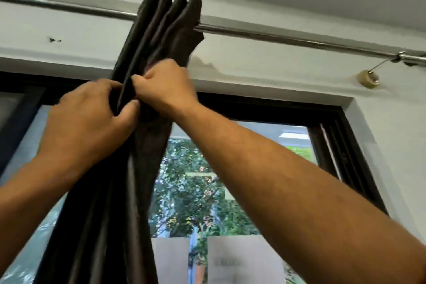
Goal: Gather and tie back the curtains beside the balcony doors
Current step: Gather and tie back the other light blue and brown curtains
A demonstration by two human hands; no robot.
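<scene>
Left hand (90, 114) is raised from lower left, fingers and thumb curled round a fold of the dark brown curtain (147, 48), gripping it just below the top pleats. The curtain hangs bunched into tight vertical pleats from the metal rod (276, 37), roughly centre-left of the view, falling down across the left part of the door opening. Right hand (164, 85) sits just beside the left, almost touching it, fingers curled and pinching the same bundle of folds from the right side; its forearm runs off to the lower right corner. Both hands are closed on fabric, neither is slack. The rod runs tilted across the white wall above the dark door frame (327, 110). Through the glass: green trees (191, 191), pale sheets (244, 258) low in the pane. Far right, a roll of tape (368, 78) hangs from a wire hook on the rod, well apart from the curtain.
</scene>
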